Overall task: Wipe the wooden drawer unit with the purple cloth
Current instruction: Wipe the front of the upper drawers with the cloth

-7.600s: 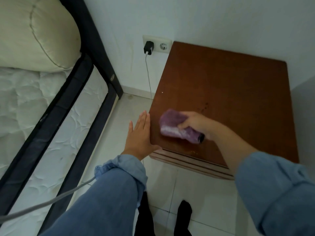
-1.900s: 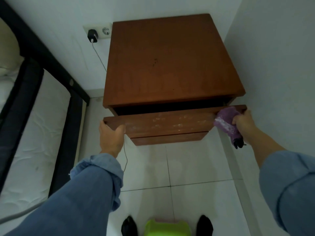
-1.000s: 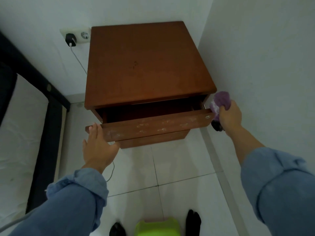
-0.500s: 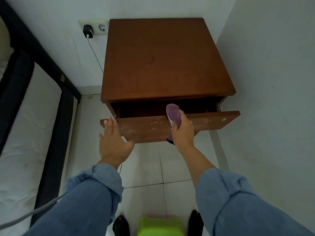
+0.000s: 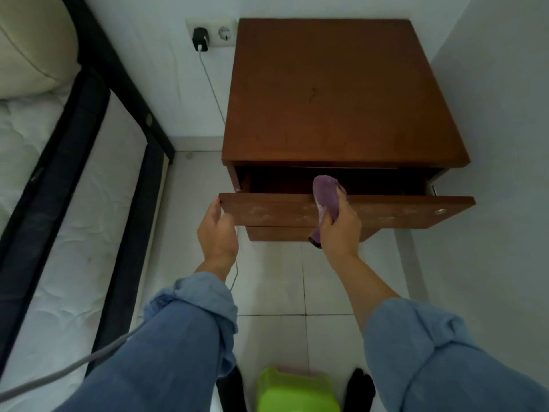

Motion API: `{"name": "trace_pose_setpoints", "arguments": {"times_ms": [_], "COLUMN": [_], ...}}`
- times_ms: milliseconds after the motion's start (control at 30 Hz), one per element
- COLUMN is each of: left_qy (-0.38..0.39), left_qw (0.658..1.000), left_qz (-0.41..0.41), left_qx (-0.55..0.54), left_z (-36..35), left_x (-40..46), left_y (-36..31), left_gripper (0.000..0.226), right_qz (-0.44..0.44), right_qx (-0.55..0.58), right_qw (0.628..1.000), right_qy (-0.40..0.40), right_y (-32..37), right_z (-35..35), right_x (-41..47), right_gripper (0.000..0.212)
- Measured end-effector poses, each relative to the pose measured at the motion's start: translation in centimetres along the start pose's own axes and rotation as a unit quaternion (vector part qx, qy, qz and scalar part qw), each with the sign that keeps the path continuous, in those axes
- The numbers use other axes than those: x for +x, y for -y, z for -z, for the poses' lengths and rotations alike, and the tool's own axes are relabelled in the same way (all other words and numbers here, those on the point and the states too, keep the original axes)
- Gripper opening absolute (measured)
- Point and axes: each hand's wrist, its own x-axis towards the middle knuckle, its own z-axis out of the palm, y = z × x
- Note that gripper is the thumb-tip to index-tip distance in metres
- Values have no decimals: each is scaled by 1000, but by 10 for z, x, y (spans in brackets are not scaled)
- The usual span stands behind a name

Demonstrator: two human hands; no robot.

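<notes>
Bed (image 5: 44,173) left of drawer unit (image 5: 341,93); tub (image 5: 294,391) before it.

We see a reddish-brown wooden drawer unit (image 5: 341,93) with a smooth satin top, its drawer front (image 5: 386,210) dulled by pale smudges, a fuzzy purple cloth (image 5: 326,197), glossy floor tiles (image 5: 273,286), and a quilted mattress (image 5: 74,233).

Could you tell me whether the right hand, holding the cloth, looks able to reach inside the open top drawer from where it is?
Probably yes. The right hand presses the purple cloth over the drawer front, and the cavity just behind is open. The left hand grips the front's far left end, clear of that path.
</notes>
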Motion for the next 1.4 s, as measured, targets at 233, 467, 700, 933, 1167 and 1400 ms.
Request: {"name": "trace_pose_setpoints", "arguments": {"times_ms": [233, 467, 700, 933, 1167, 1400], "left_qy": [38, 55, 52, -80, -158, -205], "left_qw": [998, 993, 975, 973, 973, 961], "left_qz": [43, 78, 92, 32, -96, -159], "left_qx": [-41, -74, -193, -212, -138, -92], "left_z": [7, 5, 8, -13, -33, -58], "left_x": [10, 18, 38, 44, 59, 93], "left_y": [7, 11, -2, 21, 25, 36], "left_gripper": [51, 54, 32, 33, 35, 35], "right_qz": [59, 148, 404, 594, 682, 690], "right_qx": [-26, -57, -66, -223, -326, -322], "right_qw": [996, 985, 906, 772, 648, 629], "right_qy": [65, 70, 108, -38, -97, -156], "right_y": [39, 52, 42, 9, -14, -12], "right_z": [-51, -65, -83, -66, -87, -109], "right_x": [-21, -23, 0, 23, 65, 106], "right_gripper": [52, 56, 46, 40, 38, 47]}}
